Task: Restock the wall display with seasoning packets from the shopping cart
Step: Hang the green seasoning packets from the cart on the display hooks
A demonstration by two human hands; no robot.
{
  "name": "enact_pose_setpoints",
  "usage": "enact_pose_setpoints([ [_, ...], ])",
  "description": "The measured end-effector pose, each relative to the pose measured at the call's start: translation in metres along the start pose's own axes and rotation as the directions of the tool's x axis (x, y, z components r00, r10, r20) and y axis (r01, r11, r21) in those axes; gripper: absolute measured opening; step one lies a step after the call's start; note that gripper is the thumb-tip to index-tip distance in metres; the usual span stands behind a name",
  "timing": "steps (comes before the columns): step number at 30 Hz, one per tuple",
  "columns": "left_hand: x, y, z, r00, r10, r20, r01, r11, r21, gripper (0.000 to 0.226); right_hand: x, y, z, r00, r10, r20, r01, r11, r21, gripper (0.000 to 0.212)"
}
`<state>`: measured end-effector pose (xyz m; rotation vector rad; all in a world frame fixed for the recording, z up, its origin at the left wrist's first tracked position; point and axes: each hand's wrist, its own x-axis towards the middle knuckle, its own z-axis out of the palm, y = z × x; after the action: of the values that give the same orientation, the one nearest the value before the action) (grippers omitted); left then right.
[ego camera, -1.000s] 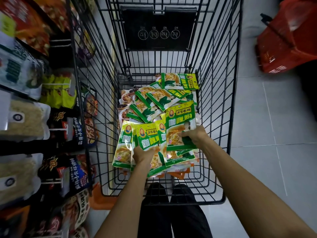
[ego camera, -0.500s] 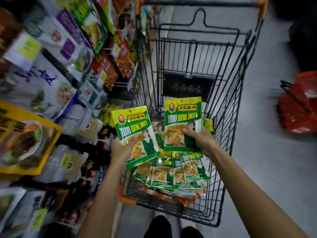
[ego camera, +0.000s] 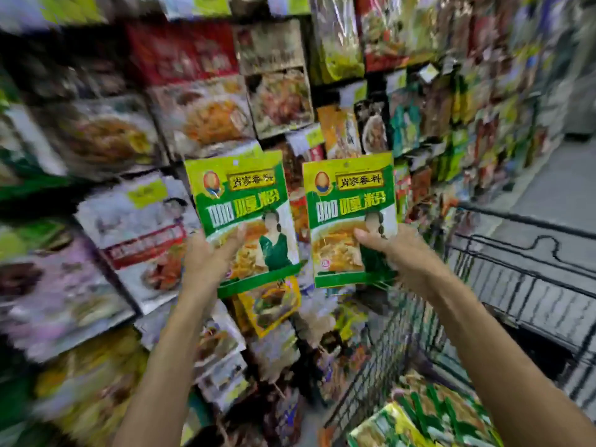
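I hold two green and yellow seasoning packets upright in front of the wall display (ego camera: pixel 200 124). My left hand (ego camera: pixel 209 256) grips the left packet (ego camera: pixel 242 201) by its lower left, thumb across the front. My right hand (ego camera: pixel 396 253) grips the right packet (ego camera: pixel 351 201) at its lower right part. The two packets sit side by side, a little apart. More of the same green packets (ego camera: pixel 429 417) lie in the black wire shopping cart (ego camera: pixel 522 285) at the lower right.
The wall display is packed with hanging packets of many colours, blurred by head motion. A yellow packet (ego camera: pixel 267 301) hangs just below the two I hold. The aisle floor (ego camera: pixel 554 188) runs off at the right beyond the cart.
Both hands rose out of the cart with one packet each. My view swung left and up from the cart to the wall display.
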<state>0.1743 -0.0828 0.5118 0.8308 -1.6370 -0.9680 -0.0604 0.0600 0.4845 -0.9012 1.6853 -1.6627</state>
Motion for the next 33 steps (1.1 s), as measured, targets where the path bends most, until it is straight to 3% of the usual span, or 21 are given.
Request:
enact_pose_setpoints([
  [2,0.009,0.028,-0.040,0.991,0.113,-0.076,-0.113,0.994,0.006,0.017,0.001,-0.040,0.033,0.994,-0.092,0.054,0.091,0.996,0.022,0.045],
  [3,0.011,0.045,-0.059,0.983,0.147,-0.112,-0.144,0.989,0.037,0.014,0.000,-0.058,0.049,0.990,-0.119,0.069,0.117,0.993,0.033,0.068],
  [5,0.014,0.072,-0.099,0.966,0.169,-0.194,-0.156,0.985,0.080,0.007,0.003,-0.090,0.081,0.968,-0.208,0.139,0.200,0.977,0.069,0.050],
  [6,0.017,0.081,-0.119,0.954,0.184,-0.236,-0.167,0.982,0.091,0.007,0.005,-0.102,0.096,0.952,-0.239,0.193,0.226,0.970,0.086,0.052],
  [9,0.017,0.106,-0.177,0.905,0.243,-0.349,-0.203,0.968,0.149,0.007,0.009,-0.137,0.146,0.908,-0.333,0.253,0.310,0.942,0.127,0.103],
  [10,0.016,0.112,-0.197,0.893,0.258,-0.368,-0.206,0.963,0.174,0.012,0.010,-0.147,0.164,0.888,-0.357,0.290,0.331,0.934,0.137,0.106],
  [14,0.007,0.136,-0.267,0.814,0.363,-0.453,-0.257,0.925,0.280,0.008,0.009,-0.173,0.229,0.837,-0.345,0.425,0.281,0.937,0.207,0.078],
  [17,0.004,0.149,-0.309,0.774,0.376,-0.510,-0.253,0.921,0.295,0.008,0.009,-0.183,0.272,0.812,-0.340,0.474,0.270,0.939,0.211,0.077],
  [21,0.009,0.155,-0.346,0.731,0.439,-0.523,-0.287,0.893,0.348,0.009,0.008,-0.192,0.316,0.795,-0.302,0.526,0.234,0.953,0.195,0.031],
  [30,0.029,0.143,-0.369,0.754,0.388,-0.529,-0.257,0.917,0.307,0.007,0.005,-0.216,0.357,0.817,-0.295,0.496,0.208,0.952,0.224,0.057],
  [33,0.034,0.140,-0.367,0.743,0.359,-0.565,-0.228,0.929,0.290,0.009,0.012,-0.219,0.363,0.819,-0.297,0.491,0.192,0.948,0.254,0.031],
])
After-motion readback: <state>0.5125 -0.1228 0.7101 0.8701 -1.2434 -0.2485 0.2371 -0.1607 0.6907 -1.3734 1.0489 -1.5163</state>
